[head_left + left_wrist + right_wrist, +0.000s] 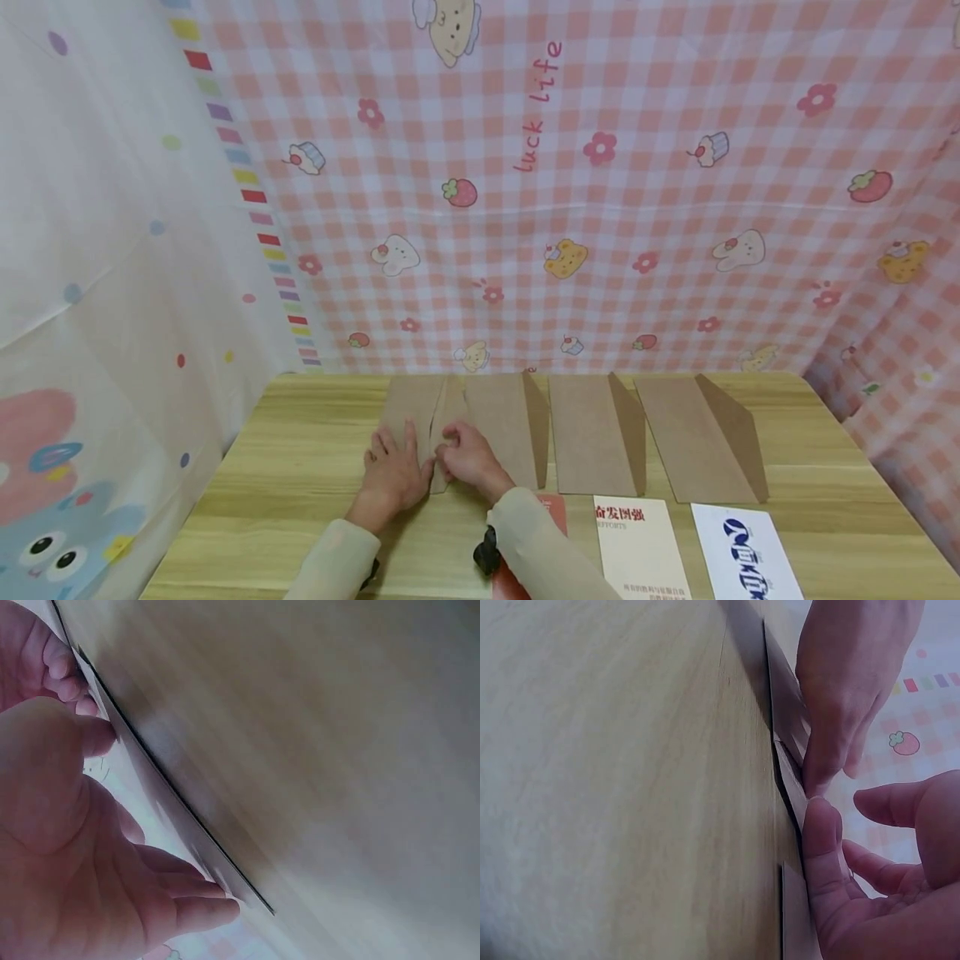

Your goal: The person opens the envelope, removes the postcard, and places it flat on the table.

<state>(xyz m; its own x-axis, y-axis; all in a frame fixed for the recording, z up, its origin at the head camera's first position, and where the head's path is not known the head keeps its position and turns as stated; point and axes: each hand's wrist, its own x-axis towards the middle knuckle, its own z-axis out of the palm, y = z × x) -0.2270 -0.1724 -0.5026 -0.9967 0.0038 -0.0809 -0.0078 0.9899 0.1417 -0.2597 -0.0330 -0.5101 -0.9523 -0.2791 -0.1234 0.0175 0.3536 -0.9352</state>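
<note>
In the head view, the leftmost brown paper envelope [411,402] lies flat on the table, its flap [452,407] along the right side. My left hand [396,473] rests on its body with the fingers spread. The right hand [471,457] touches the flap near its lower end, fingers bent. In the right wrist view, one digit [823,829] presses on the paper, while the other fingers stand apart from it with nothing visible between. The left wrist view shows the envelope edge [169,787] low against the table, left fingertips on it.
To the right lie more brown envelopes [498,425], [588,433], [693,437] with pointed flaps. Nearer me are a red card [553,510], partly under the right sleeve, a cream card [641,550] and a white card [738,542] with blue print. Patterned cloth [525,217] hangs behind.
</note>
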